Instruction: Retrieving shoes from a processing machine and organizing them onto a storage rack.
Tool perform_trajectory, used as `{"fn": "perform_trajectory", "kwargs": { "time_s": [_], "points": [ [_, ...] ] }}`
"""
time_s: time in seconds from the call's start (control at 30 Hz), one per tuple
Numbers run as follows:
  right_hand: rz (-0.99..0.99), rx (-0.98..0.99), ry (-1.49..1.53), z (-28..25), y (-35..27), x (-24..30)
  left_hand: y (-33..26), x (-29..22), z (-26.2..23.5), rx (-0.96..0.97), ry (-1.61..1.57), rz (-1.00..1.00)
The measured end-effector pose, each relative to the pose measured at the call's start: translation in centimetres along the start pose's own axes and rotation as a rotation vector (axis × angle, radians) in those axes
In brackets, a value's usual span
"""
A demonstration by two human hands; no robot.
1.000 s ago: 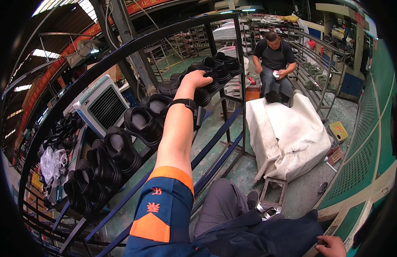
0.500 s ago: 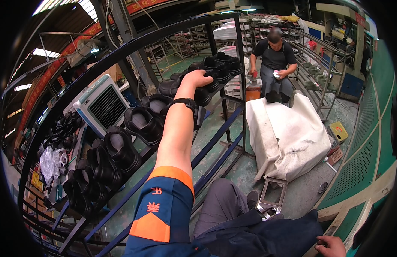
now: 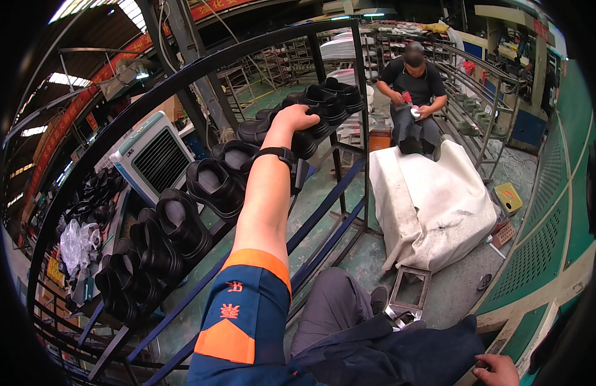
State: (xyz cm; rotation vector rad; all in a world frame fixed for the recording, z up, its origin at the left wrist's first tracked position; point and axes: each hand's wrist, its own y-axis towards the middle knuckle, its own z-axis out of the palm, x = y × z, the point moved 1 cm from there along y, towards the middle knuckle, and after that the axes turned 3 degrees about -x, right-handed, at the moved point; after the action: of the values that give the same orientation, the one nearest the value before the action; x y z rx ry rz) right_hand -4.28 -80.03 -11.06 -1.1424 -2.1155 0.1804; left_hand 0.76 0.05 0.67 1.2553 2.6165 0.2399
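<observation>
My left hand (image 3: 296,119) reaches up to the far part of a dark metal rack (image 3: 359,64), its fingers closed on a black shoe (image 3: 303,143) in the row there. The thumb shows on the right; the other fingertips are hidden. More black shoes stand in a line along the sloping shelf, among them a grey-lined shoe (image 3: 214,186) beside my forearm and another shoe (image 3: 181,222) nearer to me. At the lower right edge my right hand (image 3: 497,370) is partly in view, its fingers loosely bent and apart, with nothing seen in it. It is near my dark clothing.
A box-like thing under a dirty white cloth (image 3: 436,212) stands right of the rack. Behind it sits a co-worker (image 3: 413,90) with a red tool and a white item. A grey air cooler (image 3: 157,157) stands beyond the rack. Green perforated panels (image 3: 532,251) line the right side.
The co-worker's hand with the red tool has risen and come in to the white item in the other hand. My own hands and the shoes have not visibly moved.
</observation>
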Motion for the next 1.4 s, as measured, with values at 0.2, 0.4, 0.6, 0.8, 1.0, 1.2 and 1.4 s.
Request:
{"fn": "perform_trajectory", "kwargs": {
  "time_s": [0.2, 0.4, 0.6, 0.8, 1.0, 1.2, 1.4],
  "points": [
    [0.009, -0.002, 0.010, 0.03, 0.00, 0.04, 0.05, -0.03, -0.07, 0.005, -0.002, 0.003],
    [-0.006, -0.007, 0.013, 0.07, 0.01, -0.04, -0.05, -0.05, -0.10, -0.004, -0.006, 0.008],
    [0.004, 0.005, 0.034, 0.13, 0.08, -0.31, -0.03, 0.00, -0.08, -0.002, -0.016, 0.013],
    [-0.008, 0.002, 0.028, 0.07, 0.06, -0.28, -0.04, 0.00, -0.05, -0.009, -0.010, 0.015],
    [-0.001, 0.013, 0.008, 0.02, 0.07, -0.21, -0.03, 0.03, -0.01, -0.006, -0.014, 0.010],
    [-0.002, 0.004, 0.008, 0.10, 0.03, -0.29, -0.10, -0.05, -0.15, 0.010, -0.009, 0.005],
    [0.005, 0.009, 0.008, 0.15, 0.05, -0.43, -0.10, -0.03, -0.12, 0.003, -0.009, 0.001]
  ]
}}
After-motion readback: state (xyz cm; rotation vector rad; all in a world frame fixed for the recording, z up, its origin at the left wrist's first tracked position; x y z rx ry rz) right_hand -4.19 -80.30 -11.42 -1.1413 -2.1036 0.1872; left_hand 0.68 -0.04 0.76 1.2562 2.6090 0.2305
